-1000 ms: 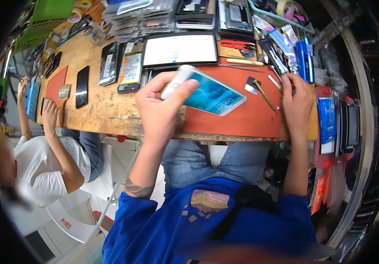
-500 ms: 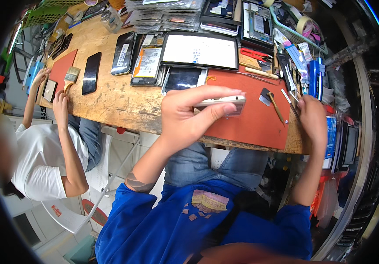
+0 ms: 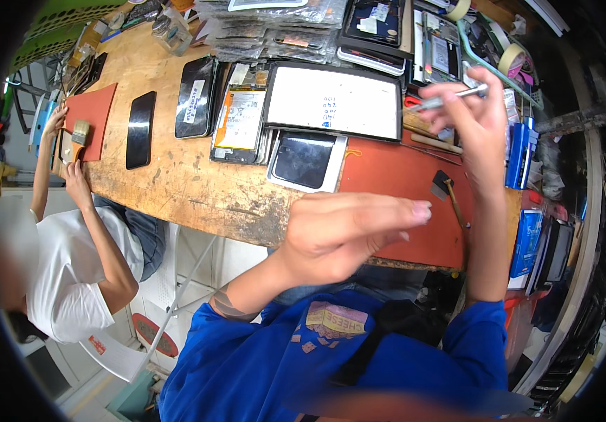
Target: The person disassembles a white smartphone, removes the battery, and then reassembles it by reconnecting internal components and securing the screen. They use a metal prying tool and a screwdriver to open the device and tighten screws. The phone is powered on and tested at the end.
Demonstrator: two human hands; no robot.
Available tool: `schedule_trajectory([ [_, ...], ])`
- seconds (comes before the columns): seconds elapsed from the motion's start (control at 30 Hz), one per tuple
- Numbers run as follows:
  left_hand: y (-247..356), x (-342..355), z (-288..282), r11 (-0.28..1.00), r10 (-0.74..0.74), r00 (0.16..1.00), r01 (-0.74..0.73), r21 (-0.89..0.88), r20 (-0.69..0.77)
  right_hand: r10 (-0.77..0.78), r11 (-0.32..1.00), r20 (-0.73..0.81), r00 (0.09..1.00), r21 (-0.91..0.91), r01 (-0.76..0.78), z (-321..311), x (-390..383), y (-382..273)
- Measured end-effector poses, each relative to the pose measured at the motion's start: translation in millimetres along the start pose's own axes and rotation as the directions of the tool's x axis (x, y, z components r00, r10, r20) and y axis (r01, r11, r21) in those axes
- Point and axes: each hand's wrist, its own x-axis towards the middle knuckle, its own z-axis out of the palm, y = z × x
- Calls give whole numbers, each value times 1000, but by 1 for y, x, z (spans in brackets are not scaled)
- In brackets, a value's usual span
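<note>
My left hand (image 3: 352, 232) is raised above the near edge of the orange-red mat (image 3: 387, 169), fingers curled together and pointing right. Its back faces up and hides whatever lies inside it. Over the far right of the mat, my right hand (image 3: 475, 116) is lifted, holding a slim silver screwdriver (image 3: 450, 99) roughly level between thumb and fingers. Below it on the mat lie a small dark-headed tool with a wooden handle (image 3: 455, 204) and a small grey flat piece (image 3: 439, 188). Beyond my left hand rests a white-framed phone (image 3: 304, 160).
A white panel in a dark frame (image 3: 338, 102), an opened device with its battery exposed (image 3: 240, 119) and black phones (image 3: 141, 130) line the wooden table (image 3: 197, 190). Plastic-bagged parts (image 3: 268, 32) are stacked behind. At left, another person's hand (image 3: 78, 184) holds a brush (image 3: 80, 133).
My right hand has risen from the mat's right side, bringing the silver screwdriver up and leftward. My left hand has lowered and turned; the pale phone-like device seen in it earlier is hidden now.
</note>
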Motion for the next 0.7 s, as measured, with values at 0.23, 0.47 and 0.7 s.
schedule_trajectory([
  [0.23, -10, 5, -6, 998, 50, 999, -50, -31, -3, 98, 993, -26, 995, -67, -100, 45, 40, 46],
  [0.47, -12, 0, -8, 989, 89, 995, -92, -118, -37, 63, 996, -14, 998, -66, -64, 39, 36, 51],
  [0.7, -6, -4, -7, 990, 1, 998, -11, -142, -68, -38, 997, -58, 998, -68, 34, 39, 37, 33],
])
